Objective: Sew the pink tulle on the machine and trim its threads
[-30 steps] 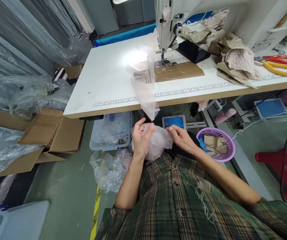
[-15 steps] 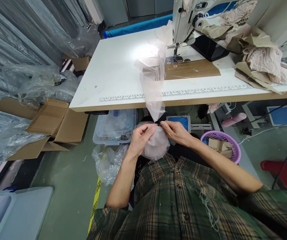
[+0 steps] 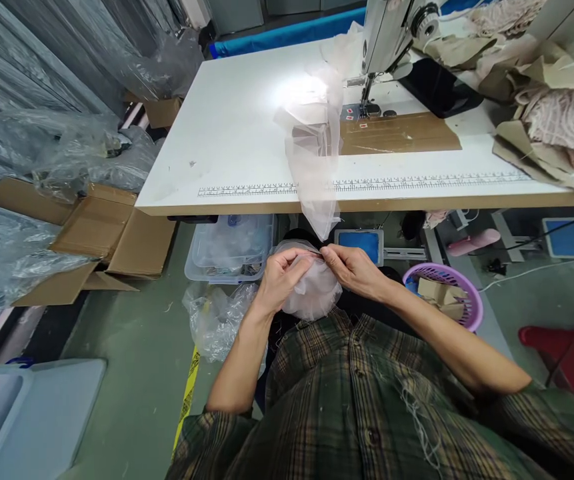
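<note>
My left hand [image 3: 281, 279] and my right hand [image 3: 351, 269] meet in my lap, both pinched on a bundle of sheer pale-pink fabric [image 3: 313, 293]. A small dark tool shows between my right fingers at the fabric's top edge. Above them a second sheer strip [image 3: 317, 167] hangs over the front edge of the white sewing table [image 3: 227, 153], trailing from the needle of the sewing machine [image 3: 391, 33]. A brown card piece [image 3: 397, 133] lies under the needle.
Beige and lace fabric pieces [image 3: 547, 107] pile up at the table's right. Under the table stand a clear plastic bin [image 3: 231, 250] and a purple basket [image 3: 447, 293]. Flattened cardboard boxes [image 3: 101, 247] and plastic bags lie on the floor at left, and a red stool [image 3: 567, 353] stands at right.
My hands have come together, and the right one now pinches the bundle's top edge beside the left. My view has shifted slightly left and down.
</note>
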Available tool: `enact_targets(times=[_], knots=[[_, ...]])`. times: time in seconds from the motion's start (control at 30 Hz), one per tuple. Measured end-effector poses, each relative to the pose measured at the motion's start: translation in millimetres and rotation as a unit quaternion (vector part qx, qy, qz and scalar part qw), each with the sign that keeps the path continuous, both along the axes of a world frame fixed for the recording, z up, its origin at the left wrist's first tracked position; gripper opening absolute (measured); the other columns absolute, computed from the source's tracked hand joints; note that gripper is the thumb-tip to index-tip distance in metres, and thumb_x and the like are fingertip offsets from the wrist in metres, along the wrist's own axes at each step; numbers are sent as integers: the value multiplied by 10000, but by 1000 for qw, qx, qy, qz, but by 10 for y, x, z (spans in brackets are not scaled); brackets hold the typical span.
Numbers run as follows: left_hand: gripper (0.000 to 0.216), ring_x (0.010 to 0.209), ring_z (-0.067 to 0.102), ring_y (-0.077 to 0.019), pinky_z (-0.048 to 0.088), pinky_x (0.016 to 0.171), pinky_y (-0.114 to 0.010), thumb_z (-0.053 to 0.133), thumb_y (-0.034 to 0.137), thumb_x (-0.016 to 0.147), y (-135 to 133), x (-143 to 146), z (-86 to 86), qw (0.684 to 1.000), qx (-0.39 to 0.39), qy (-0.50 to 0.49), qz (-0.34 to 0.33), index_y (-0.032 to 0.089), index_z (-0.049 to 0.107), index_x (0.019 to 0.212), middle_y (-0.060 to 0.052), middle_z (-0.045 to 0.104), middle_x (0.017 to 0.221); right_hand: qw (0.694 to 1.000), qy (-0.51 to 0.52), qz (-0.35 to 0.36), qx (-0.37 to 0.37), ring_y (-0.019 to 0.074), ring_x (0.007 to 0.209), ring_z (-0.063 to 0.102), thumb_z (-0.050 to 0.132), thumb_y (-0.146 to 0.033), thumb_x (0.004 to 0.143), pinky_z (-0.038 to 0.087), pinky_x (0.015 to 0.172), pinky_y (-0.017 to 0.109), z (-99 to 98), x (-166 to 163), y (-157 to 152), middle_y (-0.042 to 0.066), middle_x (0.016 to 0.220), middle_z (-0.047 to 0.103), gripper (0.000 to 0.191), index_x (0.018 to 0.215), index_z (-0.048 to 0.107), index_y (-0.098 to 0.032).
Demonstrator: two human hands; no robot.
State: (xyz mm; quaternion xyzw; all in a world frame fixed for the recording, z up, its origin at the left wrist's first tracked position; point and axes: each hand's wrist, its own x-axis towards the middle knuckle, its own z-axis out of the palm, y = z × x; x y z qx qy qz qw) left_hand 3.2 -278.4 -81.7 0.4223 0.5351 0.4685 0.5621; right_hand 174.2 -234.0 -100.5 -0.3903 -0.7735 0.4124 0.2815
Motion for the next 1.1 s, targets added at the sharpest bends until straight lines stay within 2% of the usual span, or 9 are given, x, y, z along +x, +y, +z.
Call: enact_targets(times=[0.23,0.4,0.5,0.57,0.63,0.73,0.9,1.0,1.1], knots=[[152,677,574,-122,440,601,-209,706,289,774,9,-4,-20,1000,-6,22,-14,139,730,775,-29,665,697,997,-58,-44,20,122,521,333,339,-497,982,226,538,278,1,-51,8,-31,563,410,434,675,449,-211],[217,535,498,-87,360,490,-198,707,361,793,-46,-43,29,999,-30,13,-15,146,726,800,-17,643,652,990,90,31,-99,122,646,453,467,-532,957,351,586,236,-74,35,-101,-14,744,529,361,886,559,-190],[272,474,450,-74,326,462,-194,731,405,787,-96,-169,96,995,-39,26,-90,151,724,883,1,609,603,976,129,80,-160,116,645,453,597,-519,894,384,576,225,-190,81,-197,-12,732,530,354,844,585,-169],[316,520,507,-95,375,498,-201,749,401,774,-101,-280,76,987,-28,68,-146,163,719,980,-11,643,661,974,130,60,-172,119,638,462,585,-513,900,400,574,229,-313,90,-231,-9,704,532,365,792,588,-164],[342,641,590,-139,450,585,-229,752,392,772,-69,-378,-37,976,11,166,-138,186,709,1041,-36,686,784,982,108,16,-155,129,631,480,559,-500,912,414,578,243,-448,87,-230,-5,689,548,354,788,592,-170],[330,885,642,-220,510,801,-332,724,385,793,17,-465,-355,924,101,366,-39,205,698,1068,-64,690,944,993,42,-61,-90,161,660,540,574,-466,895,447,627,284,-586,73,-181,21,743,619,284,842,609,-189],[419,1178,581,-288,455,1022,-464,677,347,840,80,-488,-841,875,164,454,-43,181,617,1220,-133,621,1227,972,125,-199,12,191,774,617,593,-492,875,494,702,306,-446,14,-100,70,880,669,302,951,622,-201],[405,1233,554,-280,448,1048,-472,633,343,877,49,-490,-911,873,180,453,-36,183,593,1247,-140,593,1287,959,175,-222,10,133,597,514,633,-516,848,434,557,258,-237,-79,-50,13,721,599,344,955,624,-190],[373,1228,563,-256,454,1052,-456,589,350,909,17,-501,-832,880,194,434,-14,180,594,1241,-136,597,1284,954,186,-234,-20,108,527,401,688,-520,804,357,496,247,-80,-191,4,-41,604,479,354,891,618,-184]])
